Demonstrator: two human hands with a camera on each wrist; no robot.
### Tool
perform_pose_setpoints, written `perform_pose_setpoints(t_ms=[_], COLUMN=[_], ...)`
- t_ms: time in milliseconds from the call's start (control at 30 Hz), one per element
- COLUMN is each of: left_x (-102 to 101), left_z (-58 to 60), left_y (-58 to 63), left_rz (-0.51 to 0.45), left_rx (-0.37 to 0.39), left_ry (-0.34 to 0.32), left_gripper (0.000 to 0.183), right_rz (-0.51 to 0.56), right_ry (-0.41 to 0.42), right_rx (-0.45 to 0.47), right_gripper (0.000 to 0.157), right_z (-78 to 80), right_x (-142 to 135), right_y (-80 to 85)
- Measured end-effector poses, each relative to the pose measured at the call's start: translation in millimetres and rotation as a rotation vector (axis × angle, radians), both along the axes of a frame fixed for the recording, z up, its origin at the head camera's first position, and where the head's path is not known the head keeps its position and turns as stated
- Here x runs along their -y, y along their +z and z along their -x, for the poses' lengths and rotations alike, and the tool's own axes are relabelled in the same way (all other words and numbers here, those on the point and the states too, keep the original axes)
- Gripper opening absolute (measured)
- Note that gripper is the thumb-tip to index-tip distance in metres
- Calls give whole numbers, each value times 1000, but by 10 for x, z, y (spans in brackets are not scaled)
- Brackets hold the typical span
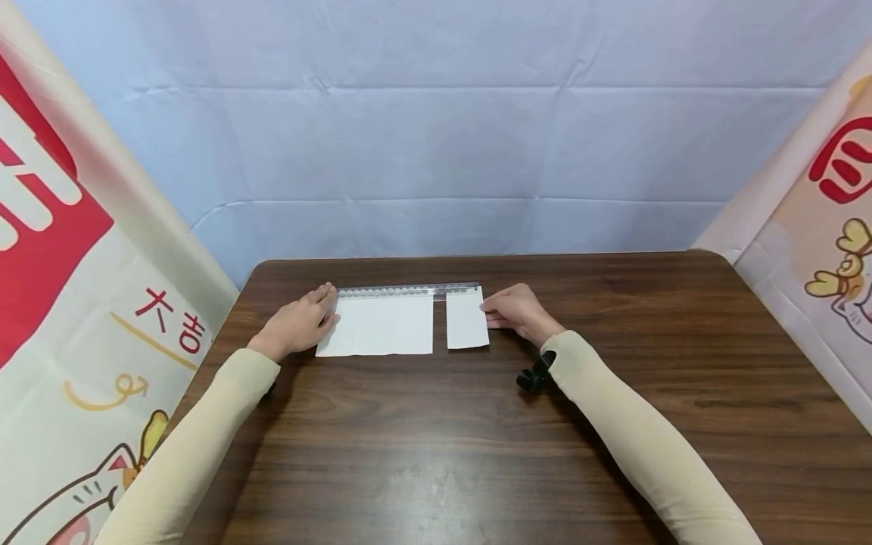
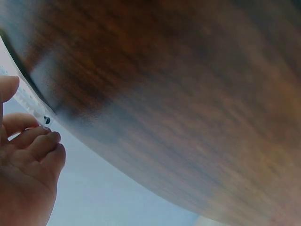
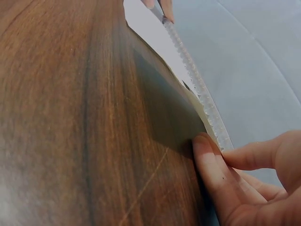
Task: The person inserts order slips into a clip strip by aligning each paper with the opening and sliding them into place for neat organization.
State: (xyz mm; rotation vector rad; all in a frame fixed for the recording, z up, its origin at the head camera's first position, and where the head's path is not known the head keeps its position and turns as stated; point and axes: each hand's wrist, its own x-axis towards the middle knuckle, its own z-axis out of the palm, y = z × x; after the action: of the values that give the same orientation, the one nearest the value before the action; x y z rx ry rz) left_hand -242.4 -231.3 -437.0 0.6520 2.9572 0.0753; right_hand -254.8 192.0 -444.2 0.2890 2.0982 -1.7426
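A wide white sheet of paper lies on the table, its top edge along a clear plastic ruler. To its right, across a narrow gap of bare wood, is a smaller white paper piece. My left hand rests at the left end, fingers together by the ruler's end and thumb on the wide sheet. In the left wrist view its fingertips touch the end of the ruler. My right hand pinches the smaller piece at its right edge, thumb against finger, close to the ruler's right end.
The dark wooden table stretches in front of both arms. Behind its far edge hangs a pale blue cloth. Printed cloths hang at the left and right sides. A black strap mount sits at the right wrist.
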Motion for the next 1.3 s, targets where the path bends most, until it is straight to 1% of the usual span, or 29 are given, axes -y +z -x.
perform_pose_setpoints(t_ms=[300,467,767,1100,1300], left_x=[8,-6,-26,-22,-13], left_z=[-10,-24,-35,-65,-27], left_y=[-21,-17,-21,-30,-76], left_rz=[4,10,2,-1,-11], left_rx=[-2,5,-9,-5,3], left_ry=[0,3,-2,0,-2], left_gripper=[66,66,66,66,66], right_rz=[24,15,-6,-14,-26], right_ry=[-6,-1,19,28,17], right_rx=[0,3,-12,-5,-12], right_gripper=[38,38,37,36,35], right_z=[5,2,4,-15,3], right_x=[67,103,140,189,217], right_y=[4,9,-10,11,0])
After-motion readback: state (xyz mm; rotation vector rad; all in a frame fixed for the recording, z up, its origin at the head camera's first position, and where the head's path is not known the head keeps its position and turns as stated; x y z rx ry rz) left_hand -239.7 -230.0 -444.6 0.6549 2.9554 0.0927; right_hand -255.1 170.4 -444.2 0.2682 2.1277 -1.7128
